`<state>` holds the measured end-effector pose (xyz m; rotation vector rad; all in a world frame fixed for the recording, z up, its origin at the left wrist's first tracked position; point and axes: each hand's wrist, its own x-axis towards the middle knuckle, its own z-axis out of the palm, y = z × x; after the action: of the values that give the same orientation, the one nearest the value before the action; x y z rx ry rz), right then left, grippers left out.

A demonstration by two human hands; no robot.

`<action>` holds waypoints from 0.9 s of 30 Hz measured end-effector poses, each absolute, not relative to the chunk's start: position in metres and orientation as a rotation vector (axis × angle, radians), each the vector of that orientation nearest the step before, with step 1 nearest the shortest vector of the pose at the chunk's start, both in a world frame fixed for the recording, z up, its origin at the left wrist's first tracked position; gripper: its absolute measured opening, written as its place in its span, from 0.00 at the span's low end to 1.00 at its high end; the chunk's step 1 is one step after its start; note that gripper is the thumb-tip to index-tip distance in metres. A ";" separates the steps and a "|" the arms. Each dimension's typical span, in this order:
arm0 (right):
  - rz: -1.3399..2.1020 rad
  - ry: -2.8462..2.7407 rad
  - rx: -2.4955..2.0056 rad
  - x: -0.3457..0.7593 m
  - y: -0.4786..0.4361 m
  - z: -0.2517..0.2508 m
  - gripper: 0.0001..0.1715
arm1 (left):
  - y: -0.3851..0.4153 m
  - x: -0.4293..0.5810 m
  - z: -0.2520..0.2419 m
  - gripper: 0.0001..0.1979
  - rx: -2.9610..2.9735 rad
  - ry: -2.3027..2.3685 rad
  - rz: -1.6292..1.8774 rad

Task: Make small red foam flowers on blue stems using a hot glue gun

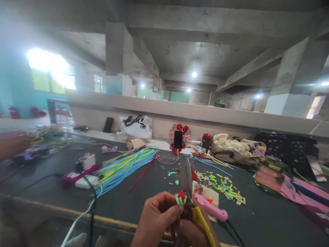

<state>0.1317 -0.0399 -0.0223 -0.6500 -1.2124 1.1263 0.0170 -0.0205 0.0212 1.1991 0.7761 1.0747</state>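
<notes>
My left hand [156, 219] is closed in a pinch on a small red and green craft piece [181, 198] at the bottom centre. My right hand [195, 231], mostly hidden low behind it, grips yellow-handled scissors [189, 192] whose blades point up and away beside the craft piece. A pink glue gun [210, 209] lies on a paper sheet just right of my hands. Small cut bits of green, red and yellow [223, 187] litter the dark table beyond.
A bundle of long coloured strips [125, 164] fans across the table's middle. A power strip with plugs [82, 171] sits at left, a phone [178, 139] on charge stands at the back, bags [136, 127] and a glass jar [269, 175] at right. Another person's hand [12, 144] shows far left.
</notes>
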 end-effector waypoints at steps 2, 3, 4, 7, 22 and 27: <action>1.112 -1.215 -0.688 0.135 -0.037 -0.025 0.20 | -0.018 0.017 0.016 0.07 1.235 0.742 1.036; 1.108 -1.213 -0.695 0.136 -0.036 -0.027 0.20 | -0.017 0.016 0.014 0.08 1.253 0.724 1.012; 1.107 -1.210 -0.696 0.137 -0.034 -0.030 0.20 | -0.016 0.016 0.012 0.08 1.271 0.708 0.992; 1.112 -1.189 -0.690 0.136 -0.030 -0.039 0.20 | -0.015 0.015 0.011 0.10 1.285 0.671 0.993; 0.965 -0.966 -0.713 0.145 -0.028 -0.019 0.40 | -0.021 0.017 0.026 0.15 1.217 0.789 0.958; 0.913 -0.948 -0.666 0.134 -0.021 -0.026 0.41 | -0.027 0.020 0.033 0.12 1.279 0.842 0.954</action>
<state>0.1342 -0.0213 -0.0264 -0.6660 -0.9478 0.9125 0.0199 -0.0269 0.0327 1.2786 0.8425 0.9541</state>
